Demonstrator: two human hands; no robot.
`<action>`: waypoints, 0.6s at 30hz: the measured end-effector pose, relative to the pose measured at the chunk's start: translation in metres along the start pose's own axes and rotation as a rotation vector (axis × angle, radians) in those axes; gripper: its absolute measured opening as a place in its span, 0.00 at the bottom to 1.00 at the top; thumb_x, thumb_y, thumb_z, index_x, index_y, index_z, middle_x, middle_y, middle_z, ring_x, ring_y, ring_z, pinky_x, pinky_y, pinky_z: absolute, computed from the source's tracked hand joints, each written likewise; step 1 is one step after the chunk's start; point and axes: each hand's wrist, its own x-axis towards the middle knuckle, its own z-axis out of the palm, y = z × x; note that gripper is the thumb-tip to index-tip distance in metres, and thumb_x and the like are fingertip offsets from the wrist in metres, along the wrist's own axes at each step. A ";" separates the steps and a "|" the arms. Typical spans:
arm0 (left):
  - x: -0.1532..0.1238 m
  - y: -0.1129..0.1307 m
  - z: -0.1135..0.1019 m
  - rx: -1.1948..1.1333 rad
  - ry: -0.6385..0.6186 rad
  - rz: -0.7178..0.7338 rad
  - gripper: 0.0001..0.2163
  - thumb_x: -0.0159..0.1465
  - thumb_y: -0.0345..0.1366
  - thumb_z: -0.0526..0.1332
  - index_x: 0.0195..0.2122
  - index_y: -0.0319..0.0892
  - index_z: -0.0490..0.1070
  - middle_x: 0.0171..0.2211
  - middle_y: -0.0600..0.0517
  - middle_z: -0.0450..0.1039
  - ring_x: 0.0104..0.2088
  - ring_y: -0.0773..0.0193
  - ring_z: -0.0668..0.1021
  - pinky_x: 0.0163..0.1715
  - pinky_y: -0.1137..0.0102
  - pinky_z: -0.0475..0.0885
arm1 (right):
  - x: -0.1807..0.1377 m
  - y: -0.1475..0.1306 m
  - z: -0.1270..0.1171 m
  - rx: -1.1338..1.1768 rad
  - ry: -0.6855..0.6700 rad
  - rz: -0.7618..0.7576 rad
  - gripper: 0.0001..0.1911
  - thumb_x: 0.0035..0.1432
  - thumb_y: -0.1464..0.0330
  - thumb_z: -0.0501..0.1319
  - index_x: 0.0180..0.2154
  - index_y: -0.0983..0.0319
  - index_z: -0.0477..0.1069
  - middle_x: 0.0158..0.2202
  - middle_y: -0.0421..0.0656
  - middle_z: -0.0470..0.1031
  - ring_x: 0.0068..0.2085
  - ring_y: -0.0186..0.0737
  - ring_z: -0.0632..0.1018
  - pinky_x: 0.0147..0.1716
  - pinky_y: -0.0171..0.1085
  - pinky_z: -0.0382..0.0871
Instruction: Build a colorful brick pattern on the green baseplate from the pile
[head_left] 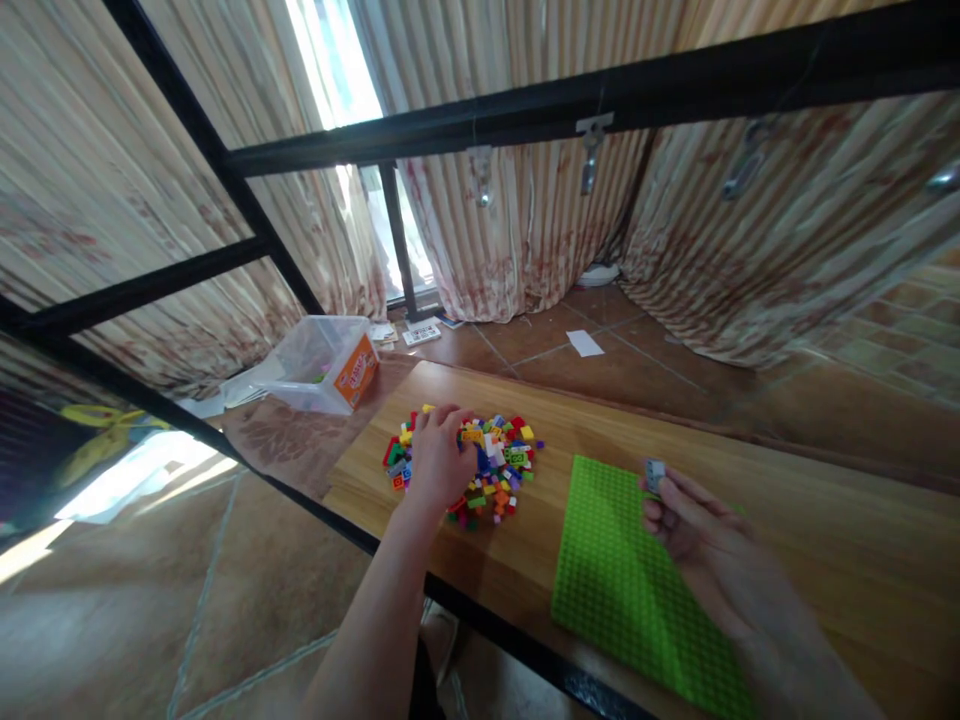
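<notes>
My left hand [442,456] reaches into a pile of small coloured toy building bricks [501,470]. Its fingers are bent and spread over the bricks, with the thumb apart from them; some fingertips are hidden among the pieces. Between thumb and forefinger, my right hand [694,515] pinches a small grey building brick [655,474], held up above the green studded baseplate [611,560]. The baseplate lies flat on the wooden table, to the right of the pile, and its right part is covered by my right hand and forearm.
The wooden table [555,408] has a black metal edge. Beyond its left end, a clear plastic box [315,365] with an orange label stands on the floor. Black metal bars [420,130] cross above, with pleated curtains [480,230] behind. White paper [585,343] lies on the tiles.
</notes>
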 end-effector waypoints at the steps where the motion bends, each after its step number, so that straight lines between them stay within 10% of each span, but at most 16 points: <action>1: 0.000 0.000 0.002 0.028 -0.021 0.013 0.19 0.56 0.26 0.58 0.48 0.40 0.77 0.51 0.42 0.73 0.52 0.48 0.72 0.56 0.55 0.65 | 0.001 0.000 0.000 -0.006 0.000 -0.005 0.17 0.40 0.61 0.75 0.35 0.56 0.81 0.34 0.41 0.77 0.27 0.31 0.73 0.23 0.29 0.71; 11: 0.003 -0.004 0.004 0.019 -0.016 0.071 0.09 0.61 0.31 0.59 0.39 0.42 0.79 0.47 0.43 0.76 0.49 0.49 0.73 0.53 0.55 0.65 | 0.006 0.001 0.002 -0.060 0.025 -0.060 0.17 0.41 0.59 0.75 0.35 0.57 0.80 0.32 0.40 0.77 0.26 0.31 0.73 0.22 0.31 0.68; 18: -0.011 0.034 0.007 -0.484 -0.103 0.159 0.10 0.65 0.32 0.57 0.46 0.44 0.75 0.43 0.46 0.77 0.44 0.56 0.77 0.47 0.64 0.69 | 0.016 -0.012 -0.020 -0.320 0.199 -0.246 0.22 0.39 0.53 0.73 0.34 0.61 0.79 0.29 0.41 0.75 0.26 0.31 0.70 0.24 0.32 0.66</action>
